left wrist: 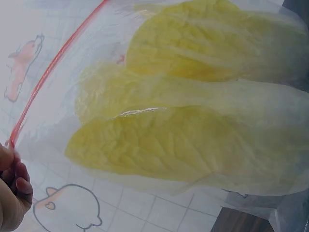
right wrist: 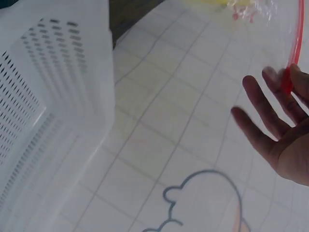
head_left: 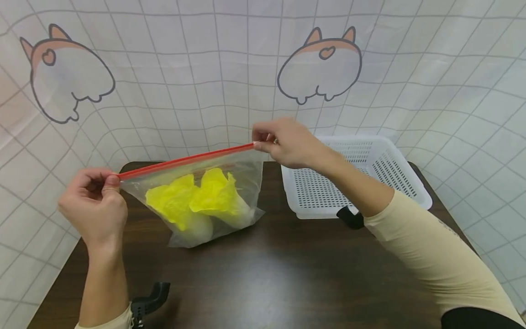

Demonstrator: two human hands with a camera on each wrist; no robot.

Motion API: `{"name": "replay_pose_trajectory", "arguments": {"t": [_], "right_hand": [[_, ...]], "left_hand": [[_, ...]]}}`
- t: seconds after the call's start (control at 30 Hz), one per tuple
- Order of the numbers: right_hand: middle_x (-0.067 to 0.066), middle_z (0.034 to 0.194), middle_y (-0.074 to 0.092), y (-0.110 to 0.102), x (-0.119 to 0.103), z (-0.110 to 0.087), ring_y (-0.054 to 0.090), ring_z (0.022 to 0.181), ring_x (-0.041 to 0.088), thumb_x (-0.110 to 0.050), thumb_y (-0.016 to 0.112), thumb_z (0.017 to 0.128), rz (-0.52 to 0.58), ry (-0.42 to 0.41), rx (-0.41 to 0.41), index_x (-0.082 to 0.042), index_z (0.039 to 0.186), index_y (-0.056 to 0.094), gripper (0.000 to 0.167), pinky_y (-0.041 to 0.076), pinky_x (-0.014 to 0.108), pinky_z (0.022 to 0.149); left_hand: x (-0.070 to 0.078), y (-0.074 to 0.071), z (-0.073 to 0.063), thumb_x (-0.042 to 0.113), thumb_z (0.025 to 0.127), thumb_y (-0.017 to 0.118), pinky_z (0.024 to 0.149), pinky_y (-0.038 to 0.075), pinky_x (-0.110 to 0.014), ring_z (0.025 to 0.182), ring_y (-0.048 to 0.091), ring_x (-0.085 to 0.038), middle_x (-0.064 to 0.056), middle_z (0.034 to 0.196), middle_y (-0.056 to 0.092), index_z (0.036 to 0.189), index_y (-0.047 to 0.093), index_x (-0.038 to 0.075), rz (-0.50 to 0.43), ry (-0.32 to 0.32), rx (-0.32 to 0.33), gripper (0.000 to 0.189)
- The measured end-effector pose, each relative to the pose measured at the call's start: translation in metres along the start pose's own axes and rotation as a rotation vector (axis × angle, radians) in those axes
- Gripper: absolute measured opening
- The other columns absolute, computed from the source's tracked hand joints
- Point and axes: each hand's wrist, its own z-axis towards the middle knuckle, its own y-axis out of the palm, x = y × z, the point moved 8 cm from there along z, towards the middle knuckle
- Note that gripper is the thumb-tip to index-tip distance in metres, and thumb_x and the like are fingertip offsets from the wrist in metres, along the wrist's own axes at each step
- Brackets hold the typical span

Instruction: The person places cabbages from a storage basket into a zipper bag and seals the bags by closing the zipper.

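A clear zip-top bag point(head_left: 246, 183) with a red seal strip hangs stretched between both hands, its bottom at the tabletop. Inside it are yellow-and-white leafy cabbage pieces point(head_left: 218, 192), seen through the plastic in the left wrist view as pale yellow leaves point(left wrist: 145, 140). My left hand point(head_left: 98, 205) pinches the seal's left end between thumb and fingers. At the other, higher end, my right hand point(head_left: 291, 144) pinches the red strip's corner; in the right wrist view that hand point(right wrist: 285, 121) has its other fingers spread. The seal looks pressed together along its length, though I cannot tell for certain.
A white perforated plastic basket point(head_left: 316, 192) stands at the back right of the dark wooden table point(head_left: 267, 274), partly behind the right forearm. A white grid-patterned curtain point(head_left: 197, 68) with cartoon animal prints surrounds the table at the back and sides.
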Motion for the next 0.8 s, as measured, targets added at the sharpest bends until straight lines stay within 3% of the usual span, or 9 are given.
{"name": "replay_pose_trajectory", "arguments": {"t": [0.2,0.37,0.5,0.57,0.67,0.73,0.8], "right_hand": [[0.003,0.094,0.07,-0.007,0.014,-0.006,0.07,0.068,0.017,-0.016,0.064,0.102,0.148,0.019,0.026,-0.015,0.095,0.068,0.008,0.053,0.036,0.058],[0.011,0.106,0.069,-0.003,0.021,-0.004,0.075,0.067,0.03,-0.012,0.065,0.103,0.471,0.13,0.02,-0.008,0.099,0.066,0.006,0.062,0.044,0.059],[0.019,0.108,0.069,0.0,0.026,0.002,0.078,0.082,0.036,-0.007,0.064,0.102,0.673,0.162,0.046,0.001,0.101,0.064,0.007,0.064,0.045,0.072],[0.021,0.107,0.069,0.002,0.027,0.005,0.078,0.091,0.035,-0.004,0.064,0.101,0.71,0.146,0.055,0.003,0.101,0.064,0.008,0.064,0.043,0.078],[0.021,0.106,0.068,0.005,0.029,0.01,0.077,0.102,0.032,-0.004,0.063,0.102,0.702,0.118,0.068,0.004,0.102,0.064,0.009,0.061,0.043,0.09],[0.016,0.108,0.069,0.005,0.032,0.012,0.076,0.107,0.028,-0.007,0.063,0.103,0.646,0.107,0.085,0.001,0.103,0.065,0.008,0.058,0.042,0.099],[0.011,0.112,0.071,0.005,0.036,0.014,0.074,0.112,0.024,-0.008,0.062,0.103,0.593,0.1,0.107,-0.003,0.101,0.065,0.006,0.054,0.042,0.105]], "left_hand": [[0.0,0.002,0.002,-0.011,0.086,0.057,0.052,0.034,-0.015,0.056,0.044,-0.005,0.008,0.065,0.056,0.071,0.064,0.001,0.031,0.008,-0.013,0.021],[0.0,0.006,0.003,-0.008,0.09,0.058,0.049,0.034,-0.014,0.051,0.045,-0.002,0.009,0.071,0.059,0.072,0.064,0.007,0.048,-0.036,-0.028,0.024],[-0.004,0.016,0.003,-0.006,0.097,0.056,0.041,0.04,-0.015,0.039,0.05,-0.005,-0.003,0.077,0.06,0.079,0.062,0.01,-0.11,-0.101,-0.111,0.025],[-0.008,0.022,0.002,-0.005,0.1,0.053,0.041,0.047,-0.019,0.038,0.057,-0.011,-0.009,0.076,0.058,0.083,0.06,0.008,-0.226,-0.125,-0.156,0.022],[-0.011,0.028,0.003,-0.005,0.102,0.051,0.052,0.057,-0.026,0.05,0.069,-0.018,-0.015,0.076,0.058,0.087,0.057,0.005,-0.361,-0.139,-0.199,0.019],[-0.011,0.031,0.005,-0.007,0.102,0.049,0.061,0.06,-0.028,0.062,0.075,-0.019,-0.017,0.079,0.061,0.089,0.057,0.004,-0.37,-0.118,-0.218,0.019],[-0.009,0.033,0.005,-0.007,0.102,0.048,0.071,0.061,-0.027,0.073,0.078,-0.016,-0.014,0.086,0.068,0.09,0.056,0.001,-0.31,-0.066,-0.243,0.017]]}}
